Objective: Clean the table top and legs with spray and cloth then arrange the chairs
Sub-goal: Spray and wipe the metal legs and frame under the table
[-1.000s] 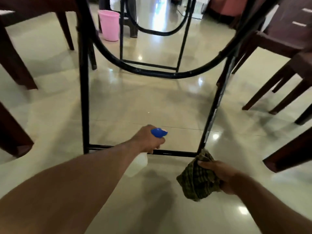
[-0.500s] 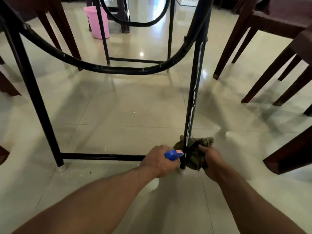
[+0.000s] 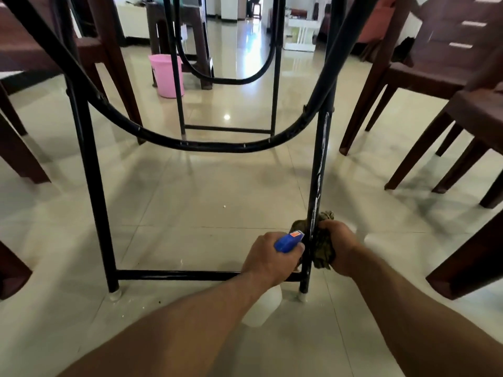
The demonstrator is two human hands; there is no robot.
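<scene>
Wrapping the cloth (image 3: 324, 253) around the table leg (image 3: 321, 159), the right hand (image 3: 340, 244) is gripping it with curled fingers (image 3: 326, 226). The left hand (image 3: 269, 257) is clutching the spray bottle (image 3: 287, 242).

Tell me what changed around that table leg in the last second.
The right hand carried the cloth from just in front of the near right table leg onto its lower part, where it now holds the cloth around it. The left hand brought the spray bottle rightward, close beside the same leg. Both grips unchanged; pink bucket stayed put.
</scene>
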